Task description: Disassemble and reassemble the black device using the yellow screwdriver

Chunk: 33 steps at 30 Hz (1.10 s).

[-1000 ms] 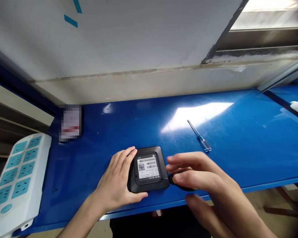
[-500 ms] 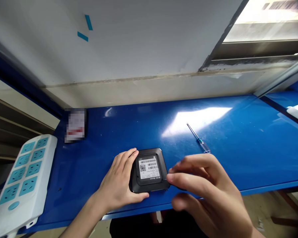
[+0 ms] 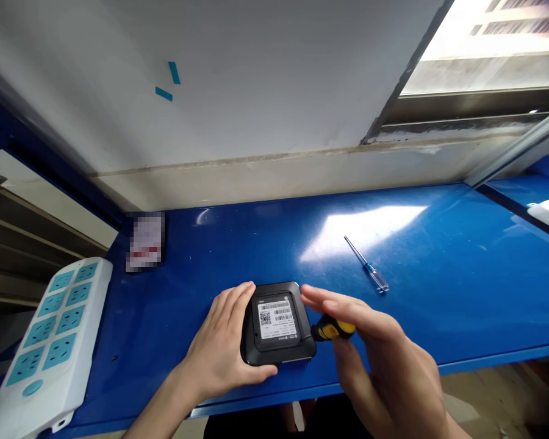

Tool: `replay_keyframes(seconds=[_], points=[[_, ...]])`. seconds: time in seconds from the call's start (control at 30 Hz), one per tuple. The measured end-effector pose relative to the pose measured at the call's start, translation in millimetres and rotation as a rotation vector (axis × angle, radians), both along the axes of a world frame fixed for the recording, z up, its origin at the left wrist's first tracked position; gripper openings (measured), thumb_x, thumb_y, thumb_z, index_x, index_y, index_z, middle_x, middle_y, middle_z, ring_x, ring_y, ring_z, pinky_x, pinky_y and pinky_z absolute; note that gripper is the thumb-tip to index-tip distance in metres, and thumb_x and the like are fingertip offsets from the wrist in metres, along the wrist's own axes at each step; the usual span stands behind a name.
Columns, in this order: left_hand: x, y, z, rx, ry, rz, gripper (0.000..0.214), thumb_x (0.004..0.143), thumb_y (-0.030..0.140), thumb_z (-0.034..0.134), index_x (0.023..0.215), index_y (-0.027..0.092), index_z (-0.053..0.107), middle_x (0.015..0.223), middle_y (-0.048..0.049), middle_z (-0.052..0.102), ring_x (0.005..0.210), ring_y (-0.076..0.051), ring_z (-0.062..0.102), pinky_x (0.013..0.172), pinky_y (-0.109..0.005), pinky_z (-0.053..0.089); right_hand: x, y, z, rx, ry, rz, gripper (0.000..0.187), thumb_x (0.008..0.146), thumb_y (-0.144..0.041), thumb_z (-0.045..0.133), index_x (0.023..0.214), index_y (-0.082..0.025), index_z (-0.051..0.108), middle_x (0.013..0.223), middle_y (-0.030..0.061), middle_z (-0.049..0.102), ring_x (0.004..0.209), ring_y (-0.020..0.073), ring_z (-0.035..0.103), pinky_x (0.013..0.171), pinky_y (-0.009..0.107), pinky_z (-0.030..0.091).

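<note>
Black square device [image 3: 279, 324]: we saw it lying label-side up near the front edge of the blue surface [image 3: 201, 244], its dark shell rounded at the corners, with a recessed middle bearing a white label [image 3: 281, 317] printed with barcodes and a QR code [image 3: 266, 318].
Left hand [image 3: 229, 332]: we had its fingers closed around the device's left side, fingertips at the far edge and thumb along the near one.
Yellow-and-black screwdriver [image 3: 336, 329]: its bulbous handle slanted beside the device's near right corner; we could not tell whether the tip sat in anything.
Right hand [image 3: 388, 360]: its fingers reached forward, loosely extended above the handle, with the thumb just below; we could not tell whether they gripped it.
Handling: in our judgement, a firm left hold, a shaft kept in line and light, even pressure suited this best, since a smooth shell could slide on glossy paint.
Clear-handled screwdriver [image 3: 375, 277]: beyond the right hand, it lay apart, with a slim metal shaft and a translucent handle.
Power strip [image 3: 107, 277]: at far left we saw white casing with teal socket panels.
</note>
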<state>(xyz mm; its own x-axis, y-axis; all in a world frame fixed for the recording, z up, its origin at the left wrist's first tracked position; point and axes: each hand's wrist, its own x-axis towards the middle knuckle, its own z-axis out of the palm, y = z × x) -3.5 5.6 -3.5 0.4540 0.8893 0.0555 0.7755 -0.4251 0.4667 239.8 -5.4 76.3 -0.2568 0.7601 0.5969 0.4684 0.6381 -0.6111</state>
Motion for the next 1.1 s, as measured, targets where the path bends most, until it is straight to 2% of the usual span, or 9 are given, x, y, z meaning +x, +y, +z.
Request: replay_keyframes(seconds=[0.07, 0.2, 0.33, 0.4, 0.5, 0.6, 0.77, 0.97, 1.1], points=[[0.3, 0.5, 0.3, -0.007, 0.004, 0.002, 0.121, 0.064, 0.053, 0.089, 0.156, 0.022, 0.016, 0.156, -0.0180, 0.041, 0.140, -0.043, 0.041, 0.113, -0.062, 0.041, -0.6, -0.2, -0.5, 0.004, -0.018, -0.005, 0.032, 0.096, -0.010, 0.049, 0.126, -0.018, 0.054, 0.125, 0.0131, 0.069, 0.114, 0.0195, 0.070, 0.092, 0.029, 0.062], [0.4, 1.8, 0.1, -0.014, 0.004, 0.014, 0.121, 0.065, 0.055, 0.087, 0.157, 0.021, 0.017, 0.157, -0.0183, 0.040, 0.141, -0.043, 0.040, 0.114, -0.062, 0.040, -3.7, 1.3, 2.3, 0.093, -0.046, -0.096, 0.021, 0.092, -0.022, 0.069, 0.112, -0.021, 0.063, 0.099, 0.0046, 0.067, 0.086, 0.0130, 0.072, 0.073, 0.019, 0.062], [-0.2, 2.0, -0.5, -0.019, -0.007, 0.020, 0.120, 0.064, 0.056, 0.088, 0.157, 0.021, 0.021, 0.157, -0.0175, 0.041, 0.141, -0.043, 0.040, 0.114, -0.063, 0.039, -4.5, -0.3, 6.3, 0.039, -0.035, -0.027, 0.037, 0.093, -0.004, 0.048, 0.126, -0.018, 0.054, 0.116, 0.0087, 0.070, 0.109, 0.0150, 0.071, 0.091, 0.024, 0.060], [-0.3, 1.9, -0.7, -0.017, -0.011, 0.017, 0.119, 0.064, 0.056, 0.087, 0.157, 0.022, 0.021, 0.157, -0.0172, 0.041, 0.141, -0.043, 0.040, 0.114, -0.062, 0.040, -4.5, -1.8, 7.8, 0.028, -0.054, -0.019, 0.036, 0.093, -0.003, 0.042, 0.123, -0.018, 0.056, 0.119, 0.0098, 0.068, 0.110, 0.0152, 0.070, 0.089, 0.024, 0.061], [-0.3, 1.6, -0.6, -0.008, -0.004, 0.009, 0.119, 0.066, 0.057, 0.086, 0.157, 0.022, 0.019, 0.157, -0.0175, 0.040, 0.141, -0.043, 0.040, 0.114, -0.062, 0.039, -6.1, -2.2, 7.9, 0.094, -0.096, -0.102, 0.019, 0.097, -0.019, 0.054, 0.115, -0.018, 0.062, 0.108, 0.0082, 0.061, 0.092, 0.0139, 0.069, 0.074, 0.022, 0.062], [0.0, 1.3, 0.3, -0.010, 0.006, 0.008, 0.119, 0.067, 0.056, 0.086, 0.157, 0.023, 0.016, 0.158, -0.0175, 0.039, 0.141, -0.042, 0.039, 0.114, -0.063, 0.039, -8.5, -0.4, 5.8, 0.144, -0.108, -0.165, 0.021, 0.094, -0.027, 0.068, 0.113, -0.020, 0.064, 0.097, 0.0037, 0.059, 0.078, 0.0109, 0.066, 0.065, 0.019, 0.061], [0.6, 1.2, 2.6, -0.019, 0.000, 0.001, 0.120, 0.067, 0.054, 0.087, 0.158, 0.026, 0.014, 0.157, -0.0167, 0.039, 0.141, -0.044, 0.039, 0.113, -0.064, 0.039, -8.9, 1.8, 5.8, 0.048, -0.039, -0.032, 0.040, 0.093, -0.003, 0.048, 0.130, -0.018, 0.055, 0.118, 0.0101, 0.069, 0.112, 0.0175, 0.069, 0.091, 0.028, 0.062], [1.1, 2.0, 3.9, -0.024, 0.002, -0.002, 0.119, 0.068, 0.055, 0.086, 0.158, 0.025, 0.013, 0.158, -0.0182, 0.038, 0.141, -0.044, 0.039, 0.112, -0.065, 0.040, -7.4, 2.0, 2.8, 0.089, -0.009, -0.096, 0.027, 0.087, -0.010, 0.068, 0.110, -0.023, 0.063, 0.098, 0.0040, 0.063, 0.083, 0.0149, 0.069, 0.067, 0.025, 0.062], [1.0, 2.0, 3.9, -0.021, 0.012, -0.003, 0.118, 0.069, 0.057, 0.085, 0.157, 0.024, 0.015, 0.158, -0.0186, 0.038, 0.141, -0.044, 0.039, 0.113, -0.066, 0.039, -4.2, -0.6, 0.9, -0.003, 0.061, 0.037, 0.044, 0.090, -0.001, 0.050, 0.129, -0.021, 0.052, 0.120, 0.0097, 0.068, 0.112, 0.0187, 0.069, 0.090, 0.031, 0.062]])
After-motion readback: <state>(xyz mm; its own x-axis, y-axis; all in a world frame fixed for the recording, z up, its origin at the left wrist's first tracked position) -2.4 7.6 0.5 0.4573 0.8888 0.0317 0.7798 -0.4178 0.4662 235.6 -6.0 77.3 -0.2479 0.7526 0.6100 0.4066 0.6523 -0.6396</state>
